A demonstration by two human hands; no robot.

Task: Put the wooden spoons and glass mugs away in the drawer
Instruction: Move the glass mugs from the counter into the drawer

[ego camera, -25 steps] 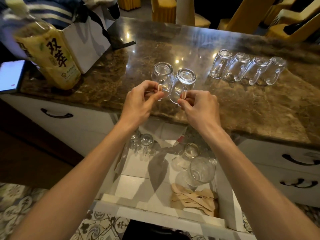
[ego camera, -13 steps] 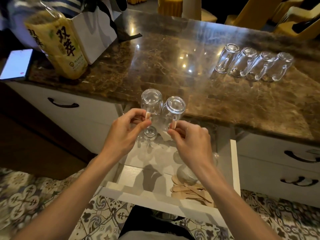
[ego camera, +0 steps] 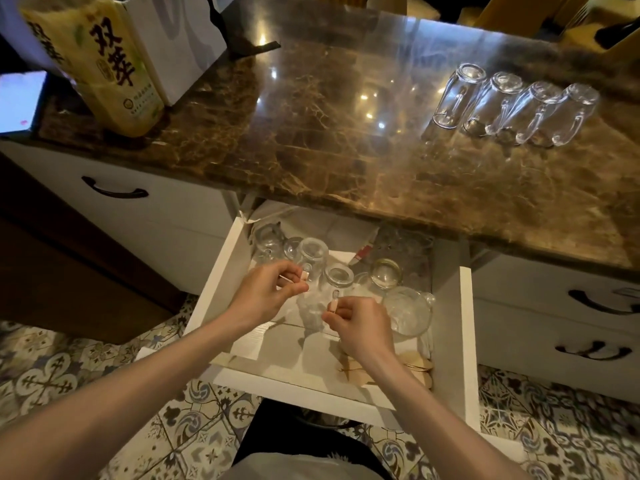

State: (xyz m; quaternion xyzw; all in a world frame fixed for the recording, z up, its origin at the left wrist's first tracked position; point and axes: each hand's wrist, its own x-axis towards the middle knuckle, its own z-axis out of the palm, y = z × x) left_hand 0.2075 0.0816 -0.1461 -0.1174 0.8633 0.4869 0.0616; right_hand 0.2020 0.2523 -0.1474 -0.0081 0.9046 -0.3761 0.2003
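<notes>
Beyond both hands runs the marble countertop (ego camera: 346, 150). Directly under them the open drawer (ego camera: 465, 341) takes up the near ground.

Well beyond and to the right of the right hand (ego camera: 363, 323), a row of four glass mugs (ego camera: 512, 105) waits on the stone, mouths down and bases up, touching side by side. The right hand is the nearer one to that row.

Inside the drawer, stored mugs (ego camera: 386, 273) sit just right of the right hand and also just beyond the left hand (ego camera: 263, 296). The wooden spoons (ego camera: 415, 367) lie in a loose heap under the right wrist, at the person's end.

Each hand holds one mug by its handle, pinched between thumb and curled fingers. The left-hand mug (ego camera: 313, 252) hangs beyond that hand's fingertips. The right-hand mug (ego camera: 339, 277) hangs just beside it, slightly nearer the person, and the two appear nearly to touch. Both are inverted, with the long axis roughly upright, the base toward the camera and the mouth toward the drawer floor.

Whether either rim has met the floor cannot be told. The bare patch of floor lies straight below the pair, so setting them down likely calls for a short vertical drop, keeping clear of the stored glass on either side.
</notes>
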